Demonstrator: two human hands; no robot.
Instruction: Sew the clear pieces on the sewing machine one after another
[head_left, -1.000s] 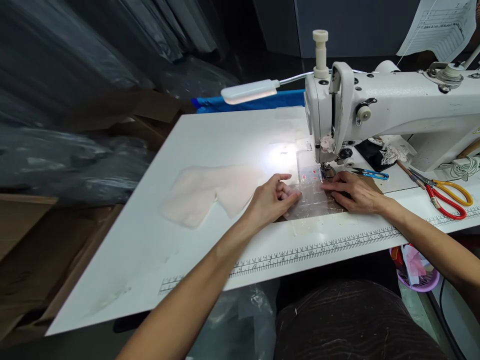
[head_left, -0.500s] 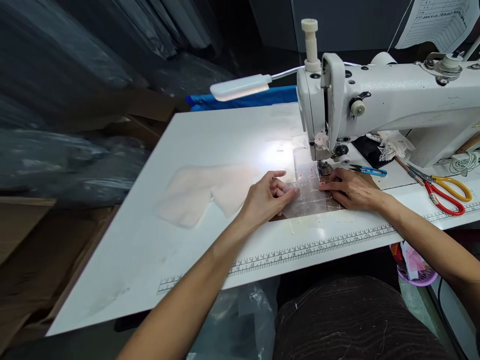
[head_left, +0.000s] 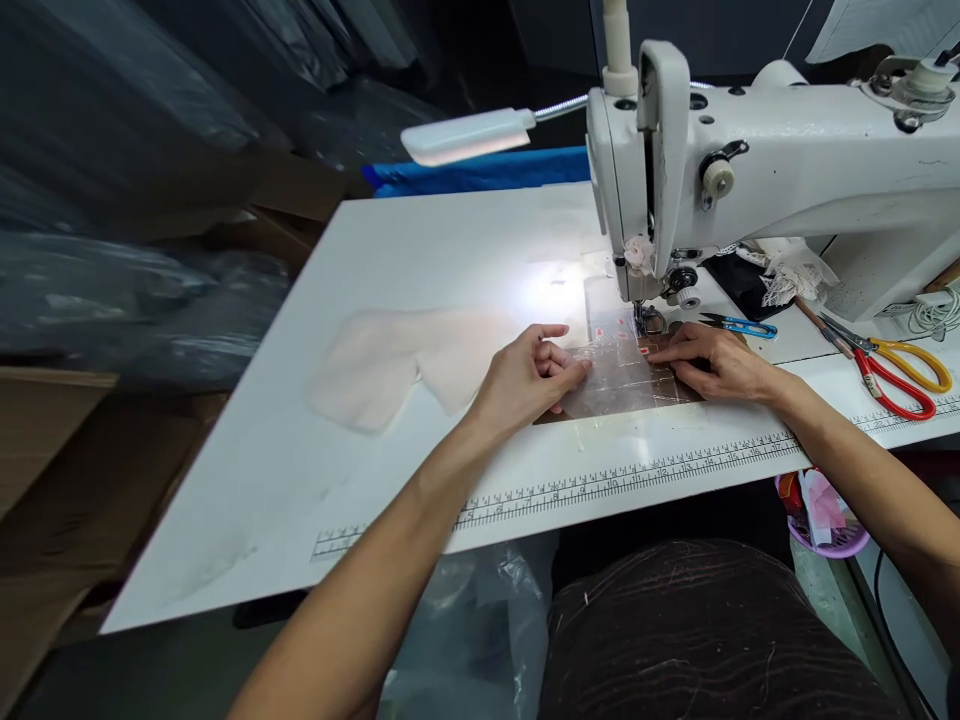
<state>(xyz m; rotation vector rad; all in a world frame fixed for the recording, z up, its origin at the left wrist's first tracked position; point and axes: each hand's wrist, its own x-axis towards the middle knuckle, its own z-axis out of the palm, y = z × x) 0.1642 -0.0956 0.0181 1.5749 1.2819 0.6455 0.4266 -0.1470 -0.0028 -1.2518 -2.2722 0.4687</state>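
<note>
My left hand (head_left: 531,378) has its thumb and fingers closed on the left edge of a thin translucent piece (head_left: 611,388), which looks like sheer fabric. This piece lies over the sewing machine's brown bed plate (head_left: 679,385), in front of the needle and presser foot (head_left: 642,318). Small red marks show around it. My right hand (head_left: 712,362) rests low on the plate at the right, fingers stretched out and the index tip touching near the piece's right edge. A pale pink fabric panel (head_left: 382,365) with a notch lies flat on the white table, left of my hands.
The white sewing machine (head_left: 765,150) stands at the right, with a lamp (head_left: 469,137) beside its head. Blue thread snips (head_left: 742,326), scissors (head_left: 896,375) and lace scraps (head_left: 791,275) lie right of the needle. A ruler strip (head_left: 585,490) edges the table (head_left: 225,530). A purple basket (head_left: 844,545) sits below.
The camera view has shifted slightly downward, so the machine sits higher in the frame. My right hand has slid a little to the right from the needle. My left hand keeps its pinch.
</note>
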